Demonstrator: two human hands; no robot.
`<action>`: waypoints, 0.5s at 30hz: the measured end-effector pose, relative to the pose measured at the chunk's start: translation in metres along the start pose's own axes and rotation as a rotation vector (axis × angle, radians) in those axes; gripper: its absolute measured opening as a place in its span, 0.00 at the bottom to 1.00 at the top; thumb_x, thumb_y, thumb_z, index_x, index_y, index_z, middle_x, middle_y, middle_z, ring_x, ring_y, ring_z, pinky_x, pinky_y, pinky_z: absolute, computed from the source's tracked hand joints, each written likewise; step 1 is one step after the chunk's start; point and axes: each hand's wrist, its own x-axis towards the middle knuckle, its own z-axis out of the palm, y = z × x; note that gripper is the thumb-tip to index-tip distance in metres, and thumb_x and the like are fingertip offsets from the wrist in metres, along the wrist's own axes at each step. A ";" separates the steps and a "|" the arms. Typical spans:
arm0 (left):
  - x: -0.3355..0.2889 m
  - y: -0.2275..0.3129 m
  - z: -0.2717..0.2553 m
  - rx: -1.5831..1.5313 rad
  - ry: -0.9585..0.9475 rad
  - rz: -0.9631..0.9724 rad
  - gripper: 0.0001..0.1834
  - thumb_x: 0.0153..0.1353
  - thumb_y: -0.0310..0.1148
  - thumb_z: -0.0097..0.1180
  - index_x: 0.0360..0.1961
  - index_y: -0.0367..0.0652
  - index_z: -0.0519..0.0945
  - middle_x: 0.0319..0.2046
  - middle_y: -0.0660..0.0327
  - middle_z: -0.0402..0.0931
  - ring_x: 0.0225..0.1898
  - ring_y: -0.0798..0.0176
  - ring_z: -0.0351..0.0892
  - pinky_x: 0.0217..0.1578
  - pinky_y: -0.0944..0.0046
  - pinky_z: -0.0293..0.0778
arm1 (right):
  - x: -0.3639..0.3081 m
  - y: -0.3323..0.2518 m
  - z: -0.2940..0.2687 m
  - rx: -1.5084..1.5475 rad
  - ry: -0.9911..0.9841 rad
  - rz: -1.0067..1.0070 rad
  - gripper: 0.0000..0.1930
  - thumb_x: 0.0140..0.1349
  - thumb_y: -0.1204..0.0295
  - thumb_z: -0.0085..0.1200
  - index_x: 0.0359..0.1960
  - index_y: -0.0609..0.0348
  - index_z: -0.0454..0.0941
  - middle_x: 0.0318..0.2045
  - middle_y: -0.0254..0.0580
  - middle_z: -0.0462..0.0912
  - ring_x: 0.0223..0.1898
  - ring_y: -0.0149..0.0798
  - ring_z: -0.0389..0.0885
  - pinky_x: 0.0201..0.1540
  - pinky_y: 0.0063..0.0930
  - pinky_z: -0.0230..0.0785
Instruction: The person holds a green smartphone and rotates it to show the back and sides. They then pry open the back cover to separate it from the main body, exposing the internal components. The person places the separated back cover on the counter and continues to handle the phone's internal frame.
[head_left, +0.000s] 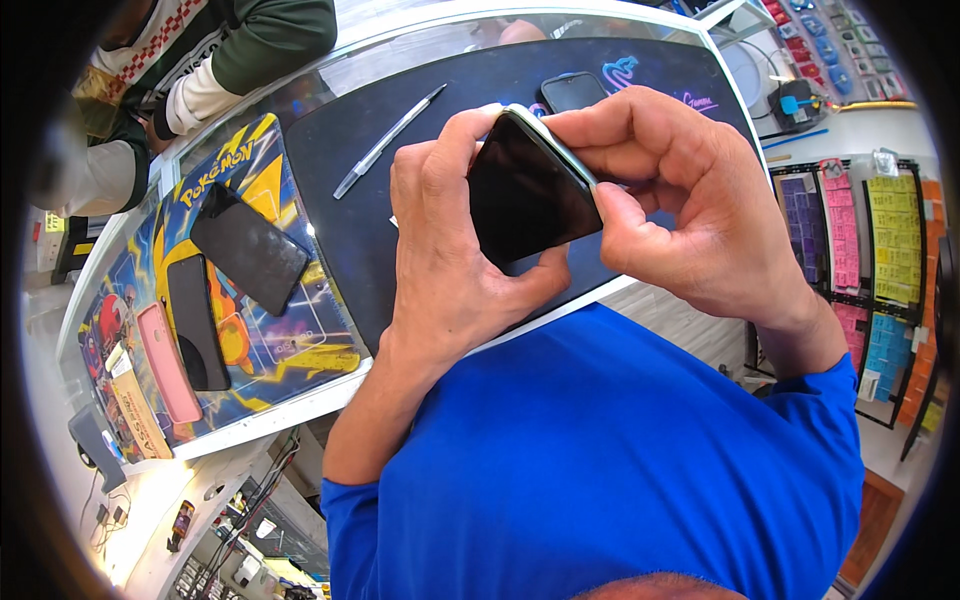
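Note:
A smartphone [525, 195] with a dark, glossy screen is held up over the black mat [350, 130], tilted, its screen toward me. My left hand [435, 245] wraps round its left side, with the thumb under the lower edge and fingers at the top corner. At the upper right edge, my right hand [695, 195] is closed, thumb and fingertips pinching along it. A pale, greenish rim shows there; whether it is the phone's frame or a case I cannot tell. Behind the hands, another dark phone [573, 92] lies on the mat, and a clear pen [388, 143] rests to the left.
On a colourful cartoon mat [315, 345] at left lie two dark phones [250, 250] [198, 320], a pink phone case [168, 362] and a tan package [138, 405]. Across the white-framed glass counter, a person's sleeve [265, 55] leans at the far left. Racks of coloured packets [895, 240] stand right.

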 end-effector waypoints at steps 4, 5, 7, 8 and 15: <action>-0.001 0.001 -0.001 0.011 -0.001 0.004 0.56 0.39 0.29 0.79 0.74 0.49 0.66 0.53 0.55 0.73 0.57 0.48 0.71 0.58 0.49 0.72 | 0.002 -0.006 0.001 0.052 0.014 0.080 0.18 0.66 0.86 0.49 0.57 0.71 0.78 0.49 0.46 0.91 0.56 0.29 0.87 0.61 0.24 0.77; -0.001 0.001 -0.001 0.028 -0.014 0.003 0.56 0.40 0.29 0.79 0.74 0.48 0.65 0.54 0.55 0.70 0.58 0.49 0.72 0.60 0.49 0.72 | 0.003 -0.008 0.001 0.070 0.014 0.112 0.17 0.66 0.86 0.49 0.57 0.71 0.79 0.49 0.46 0.91 0.55 0.29 0.87 0.60 0.23 0.77; -0.001 0.001 -0.002 0.063 -0.042 -0.001 0.56 0.43 0.31 0.77 0.75 0.46 0.62 0.56 0.53 0.65 0.60 0.51 0.74 0.64 0.48 0.74 | 0.002 -0.007 0.003 0.052 0.036 0.097 0.16 0.67 0.86 0.50 0.56 0.71 0.79 0.48 0.45 0.91 0.54 0.28 0.87 0.59 0.23 0.77; -0.001 0.001 -0.002 0.065 -0.042 0.004 0.56 0.42 0.31 0.77 0.75 0.46 0.62 0.56 0.53 0.65 0.60 0.51 0.74 0.64 0.48 0.74 | 0.002 -0.007 0.003 0.044 0.047 0.090 0.16 0.67 0.86 0.50 0.55 0.71 0.79 0.47 0.44 0.91 0.54 0.28 0.87 0.59 0.23 0.77; -0.001 0.000 -0.005 -0.044 -0.022 -0.085 0.58 0.44 0.30 0.77 0.78 0.46 0.60 0.59 0.54 0.67 0.62 0.53 0.74 0.64 0.50 0.74 | 0.010 -0.002 -0.001 0.097 -0.034 0.047 0.18 0.73 0.78 0.56 0.62 0.69 0.78 0.55 0.48 0.88 0.58 0.32 0.86 0.62 0.28 0.78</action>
